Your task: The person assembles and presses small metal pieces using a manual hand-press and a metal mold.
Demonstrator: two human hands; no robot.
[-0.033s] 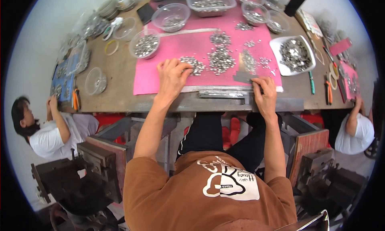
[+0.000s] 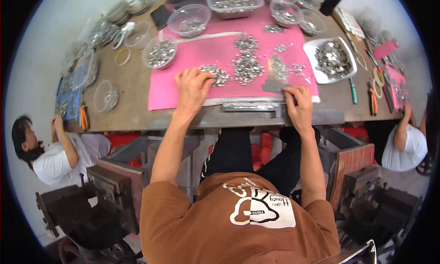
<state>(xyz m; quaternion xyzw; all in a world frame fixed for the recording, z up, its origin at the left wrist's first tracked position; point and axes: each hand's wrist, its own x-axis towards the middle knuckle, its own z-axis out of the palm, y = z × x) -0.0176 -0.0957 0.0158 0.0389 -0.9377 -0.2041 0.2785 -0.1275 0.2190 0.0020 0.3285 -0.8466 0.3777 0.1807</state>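
Observation:
My left hand (image 2: 193, 89) is at the left edge of a small pile of shiny metal pieces (image 2: 216, 74) on a pink mat (image 2: 197, 48). Its thumb and fingers are pinched together; whatever they hold is hidden. My right hand (image 2: 300, 109) pinches the right end of a flat grey strip (image 2: 273, 86) near the mat's front edge. Right of the left hand's pile lies a larger heap of metal pieces (image 2: 248, 68). Beyond the strip are more small pieces (image 2: 279, 69). Between my hands a long metal bar (image 2: 247, 108) lies along the table's front edge.
Clear bowls (image 2: 160, 52) and a clear tub (image 2: 234, 5) of metal pieces stand farther back. A white dish (image 2: 308, 57) of pieces is at right, beside a green pen (image 2: 352, 90) and orange-handled pliers (image 2: 372, 99). One person (image 2: 57, 156) works at left, another (image 2: 403, 147) at right.
The whole view has shifted slightly, so the table's things appear a little farther left. Both hands keep nearly the same places and grips.

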